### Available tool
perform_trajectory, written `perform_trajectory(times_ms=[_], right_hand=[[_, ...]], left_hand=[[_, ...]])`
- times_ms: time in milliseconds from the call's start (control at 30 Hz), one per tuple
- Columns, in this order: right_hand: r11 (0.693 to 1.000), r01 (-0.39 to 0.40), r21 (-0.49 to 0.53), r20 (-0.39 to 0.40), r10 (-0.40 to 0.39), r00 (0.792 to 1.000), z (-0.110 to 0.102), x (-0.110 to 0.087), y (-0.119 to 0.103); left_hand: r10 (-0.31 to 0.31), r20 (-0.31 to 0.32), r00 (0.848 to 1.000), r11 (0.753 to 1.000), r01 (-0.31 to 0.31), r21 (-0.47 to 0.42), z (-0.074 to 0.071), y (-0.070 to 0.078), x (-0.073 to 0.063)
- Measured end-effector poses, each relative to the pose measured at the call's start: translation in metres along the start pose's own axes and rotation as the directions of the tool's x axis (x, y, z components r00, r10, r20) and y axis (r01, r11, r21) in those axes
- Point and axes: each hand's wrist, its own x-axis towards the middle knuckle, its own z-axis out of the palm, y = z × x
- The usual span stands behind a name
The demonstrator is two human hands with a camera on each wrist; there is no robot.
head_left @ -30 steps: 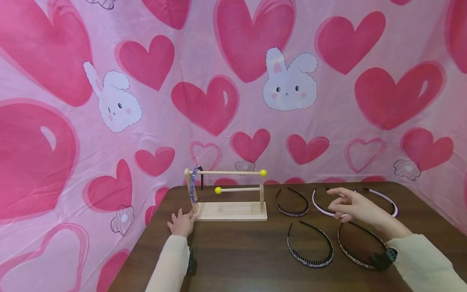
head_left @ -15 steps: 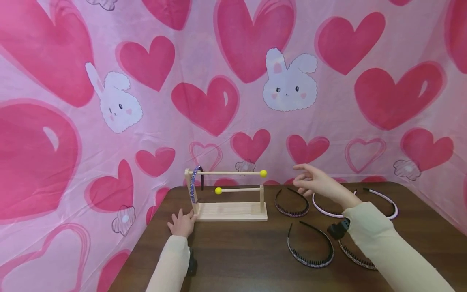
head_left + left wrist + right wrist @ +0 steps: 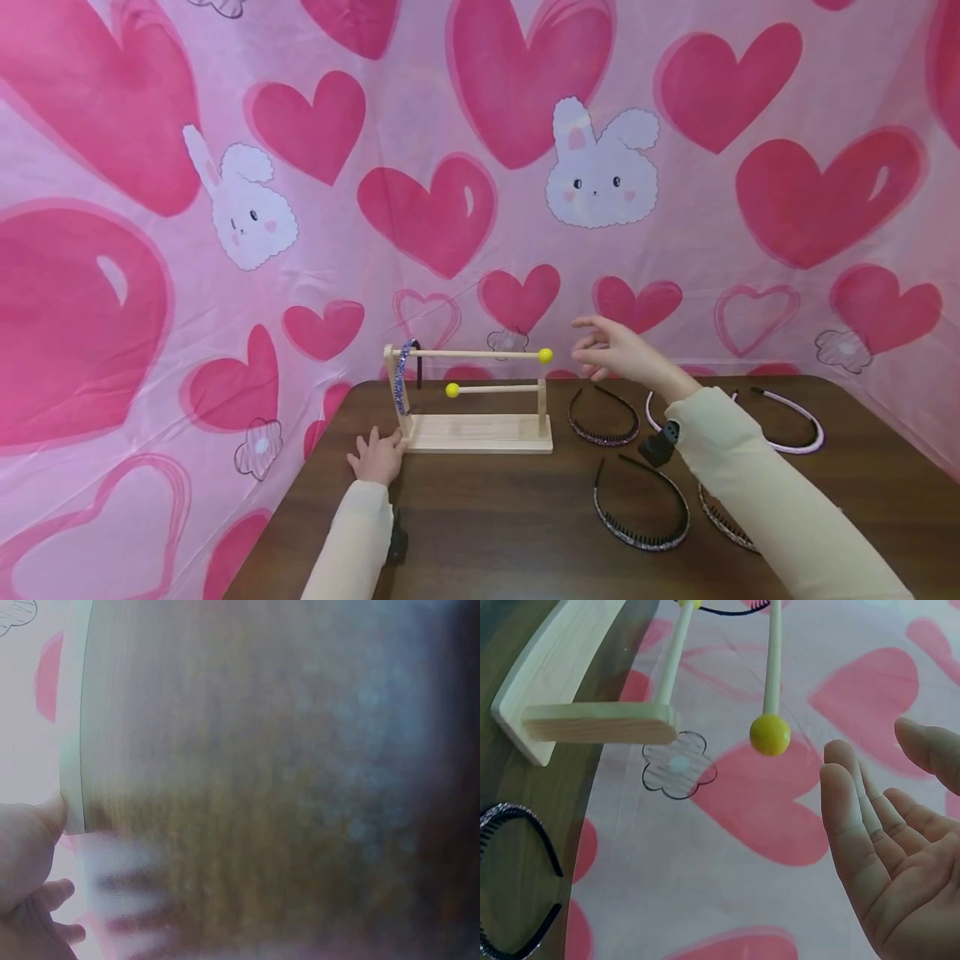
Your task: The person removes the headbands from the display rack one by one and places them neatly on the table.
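A wooden rack (image 3: 480, 435) with two rods stands on the table. Over its upper rod (image 3: 480, 355), close to the left post, hangs a blue glittery headband (image 3: 401, 379). My left hand (image 3: 377, 458) rests with fingers spread against the left end of the base; in the left wrist view the thumb (image 3: 54, 814) touches that end. My right hand (image 3: 618, 354) is in the air just right of the yellow ball (image 3: 546, 356) tipping the upper rod. Its fingers are loosely bent, and the right wrist view shows nothing between them and the thumb.
Right of the rack lie several headbands: a dark glittery one (image 3: 603, 440), another nearer the front (image 3: 645, 543), one partly under my right sleeve (image 3: 723, 527), and pale lilac ones (image 3: 813, 442). A second yellow ball (image 3: 452, 390) tips the lower rod. Heart-patterned cloth (image 3: 510, 233) hangs behind.
My right hand has moved left and up, from over the lilac headbands to beside the upper rod's yellow ball. My left hand has stayed at the rack's base.
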Motion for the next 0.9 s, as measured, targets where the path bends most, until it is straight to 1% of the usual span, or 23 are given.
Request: perform_trajectory(times_ms=[267,467,633,900], right_hand=[[1.0,0.026,-0.009,0.009,-0.026,1.0,0.013,0.017,-0.015],[0.996,0.086,-0.03,0.037,-0.084,0.996,0.025,0.032,-0.028],[0.994,0.1,-0.033,0.06,-0.097,0.993,0.039,0.043,-0.042],[0.992,0.122,-0.02,0.086,-0.12,0.989,0.066,0.057,-0.059]], left_hand=[[-0.001,-0.003,1.0,1.0,0.001,0.003,-0.001,0.002,-0.002],[0.013,-0.027,1.0,1.0,-0.012,0.022,0.0,0.002,-0.002],[0.012,-0.03,0.999,1.0,-0.012,0.02,0.001,0.001,-0.001],[-0.005,-0.009,1.0,1.0,0.005,0.003,-0.001,0.001,-0.002]])
